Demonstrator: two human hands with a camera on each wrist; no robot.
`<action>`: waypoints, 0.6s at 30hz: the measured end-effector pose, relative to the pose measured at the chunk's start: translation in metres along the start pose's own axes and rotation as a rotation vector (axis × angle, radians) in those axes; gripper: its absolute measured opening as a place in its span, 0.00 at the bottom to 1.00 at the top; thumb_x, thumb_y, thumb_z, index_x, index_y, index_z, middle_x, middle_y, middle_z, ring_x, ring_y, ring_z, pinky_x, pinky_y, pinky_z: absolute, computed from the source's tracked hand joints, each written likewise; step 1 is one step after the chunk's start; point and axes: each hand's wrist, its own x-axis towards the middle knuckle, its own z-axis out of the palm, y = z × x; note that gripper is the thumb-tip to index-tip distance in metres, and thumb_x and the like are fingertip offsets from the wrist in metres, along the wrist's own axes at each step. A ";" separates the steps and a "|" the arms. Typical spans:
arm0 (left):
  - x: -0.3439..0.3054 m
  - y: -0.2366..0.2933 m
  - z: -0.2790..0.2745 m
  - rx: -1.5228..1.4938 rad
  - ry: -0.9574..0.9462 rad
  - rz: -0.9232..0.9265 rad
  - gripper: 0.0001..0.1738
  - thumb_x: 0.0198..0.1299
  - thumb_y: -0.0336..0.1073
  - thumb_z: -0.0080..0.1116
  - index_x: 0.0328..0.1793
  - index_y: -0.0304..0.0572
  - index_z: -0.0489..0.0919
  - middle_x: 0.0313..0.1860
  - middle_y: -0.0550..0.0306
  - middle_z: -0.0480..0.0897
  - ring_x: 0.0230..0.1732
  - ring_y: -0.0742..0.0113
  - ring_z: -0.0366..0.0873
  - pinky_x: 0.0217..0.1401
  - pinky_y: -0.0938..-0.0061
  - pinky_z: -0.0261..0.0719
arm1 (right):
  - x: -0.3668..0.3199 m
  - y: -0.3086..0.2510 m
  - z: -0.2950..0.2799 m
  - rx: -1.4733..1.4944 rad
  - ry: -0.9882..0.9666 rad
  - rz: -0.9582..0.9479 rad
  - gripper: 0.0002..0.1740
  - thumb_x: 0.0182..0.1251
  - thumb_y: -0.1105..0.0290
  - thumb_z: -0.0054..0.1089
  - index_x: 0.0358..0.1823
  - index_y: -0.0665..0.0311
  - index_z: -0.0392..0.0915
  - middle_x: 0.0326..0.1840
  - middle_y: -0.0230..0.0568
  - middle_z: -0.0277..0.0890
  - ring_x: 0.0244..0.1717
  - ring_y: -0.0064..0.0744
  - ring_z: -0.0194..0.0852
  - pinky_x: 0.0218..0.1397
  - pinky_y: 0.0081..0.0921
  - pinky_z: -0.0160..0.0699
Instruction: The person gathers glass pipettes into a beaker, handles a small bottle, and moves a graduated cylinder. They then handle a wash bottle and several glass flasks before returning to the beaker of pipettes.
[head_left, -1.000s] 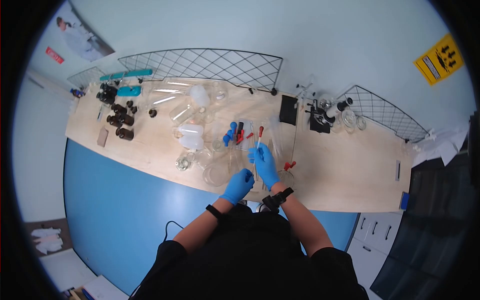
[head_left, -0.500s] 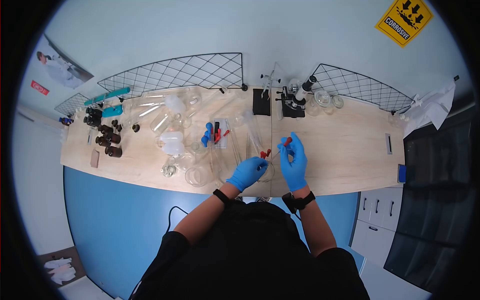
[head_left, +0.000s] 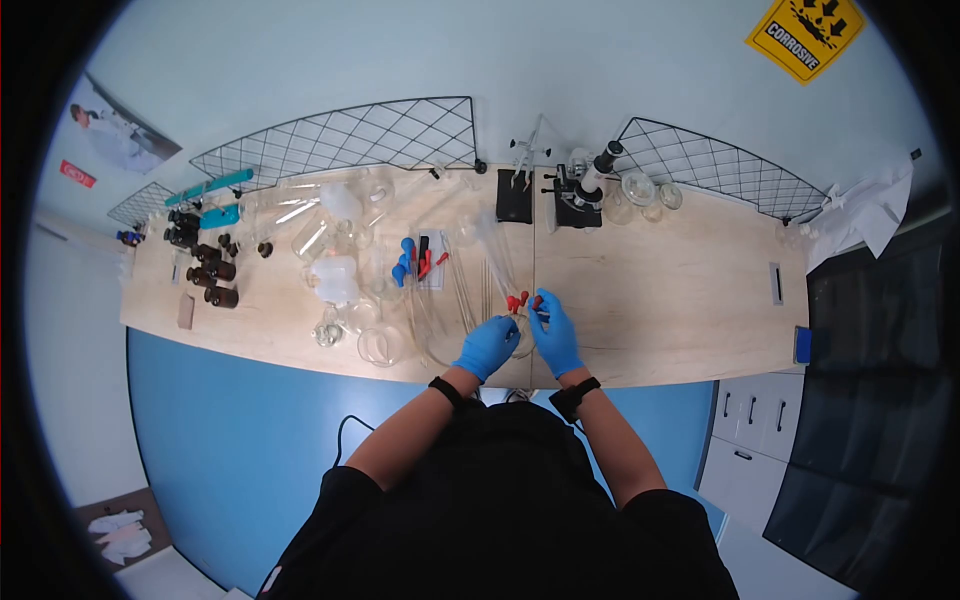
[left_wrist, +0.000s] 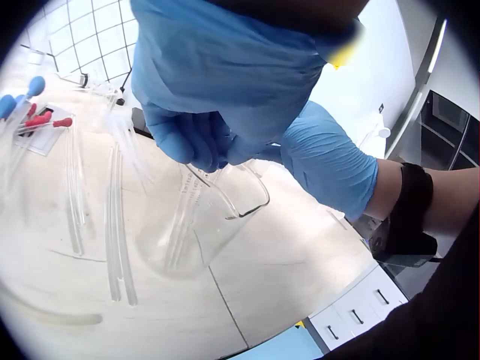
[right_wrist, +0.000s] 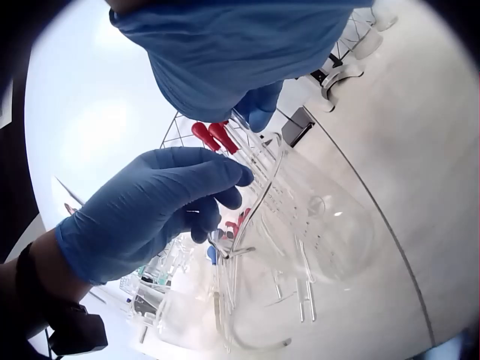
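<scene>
My right hand (head_left: 556, 337) pinches a dropper by its red bulb (head_left: 537, 302), its glass stem (right_wrist: 241, 121) directed at the mouth of a clear glass beaker (right_wrist: 341, 217). Graduation marks show on the beaker's wall. Two more droppers with red bulbs (right_wrist: 223, 137) lean inside it. Opposite, my left hand (right_wrist: 161, 202) has its fingers curled at the beaker's rim near the spout, with the thumb close to the droppers. In the left wrist view, the left hand (left_wrist: 217, 82) hides part of the rim and most of the right fingers. Both hands wear blue gloves.
Glass tubes (left_wrist: 116, 232) lie left of the beaker. Past them sit blue bulbs (head_left: 402, 265), red-bulbed droppers and crowded clear glassware. Brown bottles (head_left: 221, 297) stand far left. A microscope (head_left: 588, 185) is at the back, and the table's front edge runs close before the person.
The right hand carried the dropper from among the glass tubes rightward, then brought it back to the beaker. The left hand moved right to the beaker's rim. The head view shifted too.
</scene>
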 end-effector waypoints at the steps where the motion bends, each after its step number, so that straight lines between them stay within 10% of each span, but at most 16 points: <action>1: 0.000 -0.001 0.000 -0.004 0.007 -0.009 0.09 0.59 0.39 0.59 0.33 0.42 0.79 0.32 0.47 0.80 0.34 0.47 0.80 0.38 0.59 0.78 | -0.002 0.003 0.003 0.004 -0.020 0.014 0.22 0.68 0.74 0.57 0.64 0.64 0.68 0.50 0.44 0.78 0.47 0.35 0.82 0.50 0.30 0.80; 18: -0.042 -0.054 -0.032 -0.151 -0.001 -0.105 0.11 0.61 0.38 0.58 0.41 0.38 0.82 0.36 0.44 0.82 0.38 0.45 0.81 0.42 0.60 0.79 | -0.027 -0.032 -0.019 0.002 0.146 -0.059 0.15 0.69 0.75 0.57 0.56 0.68 0.74 0.43 0.41 0.80 0.46 0.27 0.80 0.50 0.26 0.78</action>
